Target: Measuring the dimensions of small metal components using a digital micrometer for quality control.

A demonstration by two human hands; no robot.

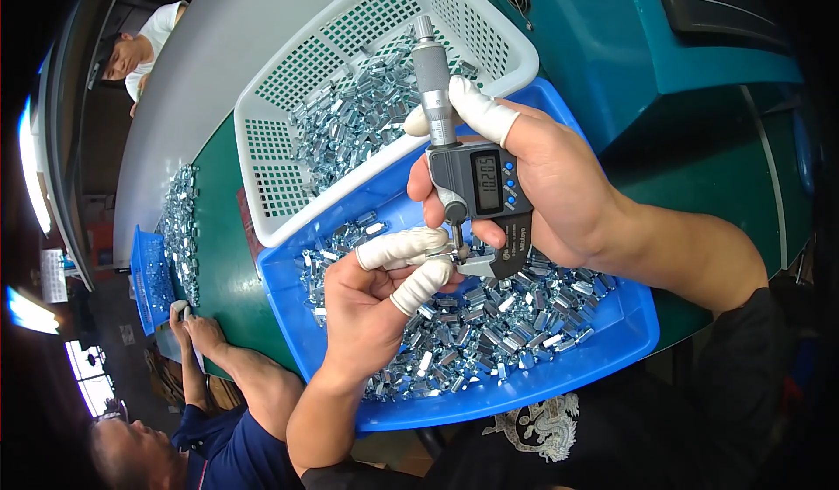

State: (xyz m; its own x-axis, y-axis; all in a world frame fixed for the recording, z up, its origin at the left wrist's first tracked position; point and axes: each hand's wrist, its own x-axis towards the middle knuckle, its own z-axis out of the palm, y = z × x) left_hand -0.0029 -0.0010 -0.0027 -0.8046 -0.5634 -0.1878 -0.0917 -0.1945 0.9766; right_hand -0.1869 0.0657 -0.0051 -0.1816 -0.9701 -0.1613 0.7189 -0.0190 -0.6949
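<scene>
My right hand (559, 175) is wrapped round a digital micrometer (485, 184) with a grey frame, a small display and blue buttons. White finger cots cover its thumb and forefinger, which rest at the knurled thimble (430, 66). My left hand (367, 306), also in white finger cots, pinches a small silvery metal piece (455, 255) between the micrometer's jaws. The fingertips hide most of that piece. Below both hands, a blue plastic tray (524, 387) holds many shiny hexagonal metal spacers (489, 324).
A white perforated basket (262, 136) with more spacers overlaps the tray's far side. At left, a co-worker's hands (197, 331) are near a spacer pile (182, 228) and a small blue bin (138, 289). Another person (157, 40) is at the far left. A teal machine housing (699, 62) stands at right.
</scene>
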